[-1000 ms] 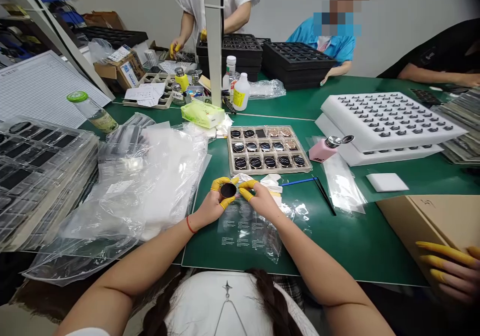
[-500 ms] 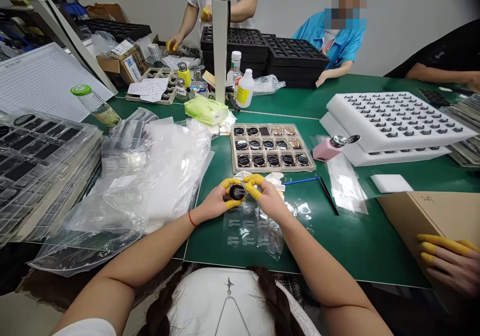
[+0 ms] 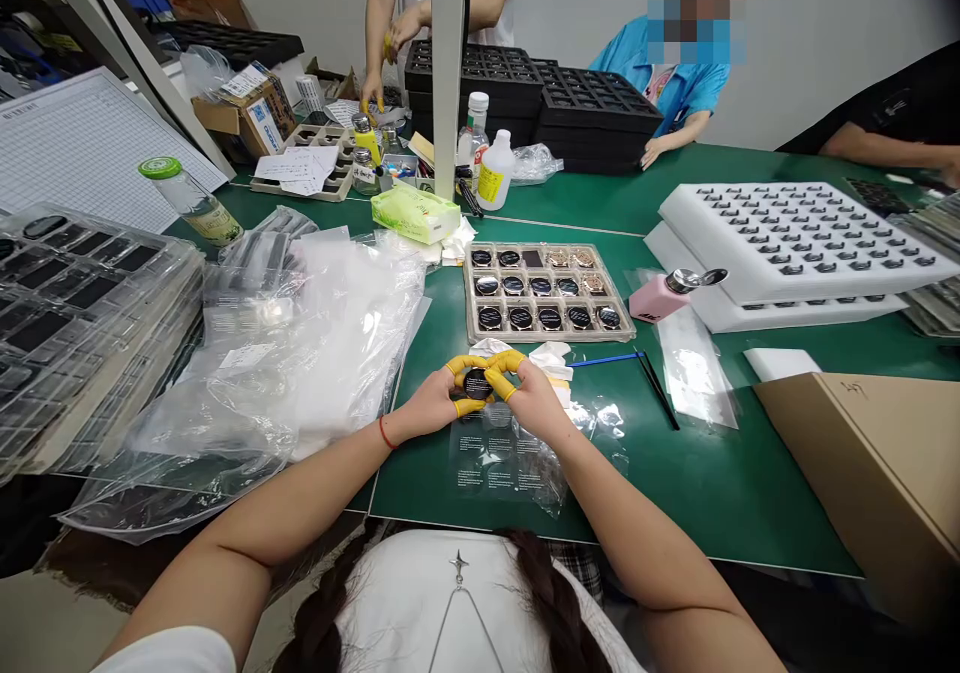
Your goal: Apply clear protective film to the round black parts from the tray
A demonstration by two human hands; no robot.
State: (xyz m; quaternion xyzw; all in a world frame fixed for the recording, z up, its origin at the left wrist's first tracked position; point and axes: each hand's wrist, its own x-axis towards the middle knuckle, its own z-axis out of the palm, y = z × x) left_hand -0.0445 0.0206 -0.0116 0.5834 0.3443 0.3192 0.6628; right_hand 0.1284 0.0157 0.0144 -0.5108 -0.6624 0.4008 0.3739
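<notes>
Watch (image 3: 477, 384), one, round, black-faced, with pale print; in the left hand (image 3: 429, 405), above the bench (image 3: 675, 498). Left fingers: parted to the watch's width, gripping its edge. Right hand (image 3: 537, 401): fingertips close together at the face's right side; whether they pinch anything, cannot tell. Risks: a drop, should the left fingers slacken under the right's push; a smudged face, from fingertip contact. Below the fingers: printed clear film (image 3: 499, 468). Beyond them: plastic tray (image 3: 551, 337), three rows of watches, one back-row compartment showing only a dark pad. Farther right: white foam tray (image 3: 750, 283), rows of small dark parts.
</notes>
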